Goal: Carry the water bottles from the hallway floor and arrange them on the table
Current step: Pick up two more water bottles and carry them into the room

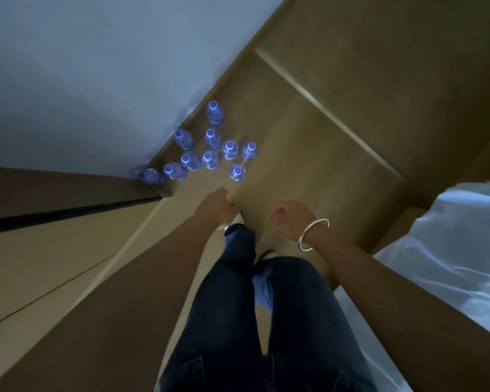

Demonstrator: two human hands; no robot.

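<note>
Several clear water bottles (210, 159) with blue-marked white caps stand upright in a loose cluster on the brown hallway floor (309, 142), close to the wall. The nearest bottle (237, 172) stands just ahead of my hands. My left hand (217, 206) hangs below the cluster with fingers loosely curled, holding nothing. My right hand (290, 219), with a silver bangle on the wrist, is also loosely curled and holds nothing. Both hands are apart from the bottles. No table is in view.
A pale wall (96, 80) runs along the left, meeting a brown wooden panel or door (54, 193) at the corner. White bedding (450, 244) lies at the right edge. My legs in dark jeans (252, 321) are below the hands.
</note>
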